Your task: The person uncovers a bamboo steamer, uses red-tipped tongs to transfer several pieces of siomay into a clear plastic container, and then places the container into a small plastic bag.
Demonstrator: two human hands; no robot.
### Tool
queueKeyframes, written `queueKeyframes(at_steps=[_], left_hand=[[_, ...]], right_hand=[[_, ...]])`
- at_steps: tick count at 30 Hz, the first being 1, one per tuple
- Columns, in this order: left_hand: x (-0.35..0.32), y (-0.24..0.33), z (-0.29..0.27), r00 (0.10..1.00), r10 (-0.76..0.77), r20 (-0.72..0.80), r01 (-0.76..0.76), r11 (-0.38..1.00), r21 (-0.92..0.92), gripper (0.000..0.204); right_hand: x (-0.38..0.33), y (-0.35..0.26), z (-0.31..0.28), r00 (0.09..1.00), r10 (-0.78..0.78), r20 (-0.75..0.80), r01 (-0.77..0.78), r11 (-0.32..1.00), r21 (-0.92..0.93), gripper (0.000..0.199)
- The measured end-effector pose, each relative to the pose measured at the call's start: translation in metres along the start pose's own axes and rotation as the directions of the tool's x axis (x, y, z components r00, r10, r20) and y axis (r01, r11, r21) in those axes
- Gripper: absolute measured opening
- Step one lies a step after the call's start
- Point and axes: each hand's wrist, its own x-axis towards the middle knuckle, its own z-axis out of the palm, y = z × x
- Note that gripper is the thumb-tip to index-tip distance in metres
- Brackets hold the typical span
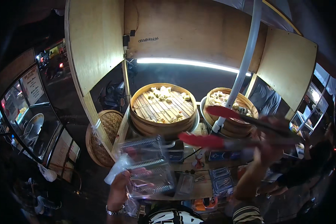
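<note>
My left hand point(118, 188) is closed on the edge of a clear plastic clamshell box point(147, 149), its lid raised; I see no food in it. A whitish plastic bag point(117, 170) hangs beside that hand. In my right hand point(267, 145), blurred by motion, is a pair of tongs point(202, 140) with red tips spread apart. The tongs are held up in front of two round bamboo steamers. The left steamer point(160, 128) has dumplings point(162, 93) at its back and front, with bare slats between. More dumplings lie in the right steamer point(252, 108), partly hidden by a pole and the tongs.
A white pole point(246, 56) rises before the right steamer. Wooden panels point(95, 41) enclose the stall under a lit tube point(186, 62). Stacked clear boxes point(221, 180) lie on the counter. A woven lid point(105, 136) leans at left. Another person point(306, 170) is at right.
</note>
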Motion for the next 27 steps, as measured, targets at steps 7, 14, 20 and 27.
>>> queueKeyframes(at_steps=[7,14,20,27], left_hand=[[0.011,0.040,-0.042,0.994,0.076,-0.078,-0.083,0.993,-0.081,0.056],[0.032,0.062,-0.075,0.995,0.015,0.096,-0.018,0.999,0.036,0.065],[0.072,0.078,-0.097,0.992,-0.042,0.118,0.042,0.999,-0.005,0.068],[0.098,0.100,-0.101,0.998,0.022,0.061,-0.027,0.996,0.083,0.066]], right_hand=[[0.042,0.066,0.168,0.864,0.455,0.218,-0.458,0.888,-0.039,0.031],[0.024,0.173,0.198,0.871,0.407,0.276,-0.320,0.895,-0.311,0.030],[0.024,0.166,0.215,0.849,0.457,0.266,-0.320,0.844,-0.431,0.032],[0.047,0.164,0.204,0.764,0.582,0.278,-0.419,0.776,-0.472,0.033]])
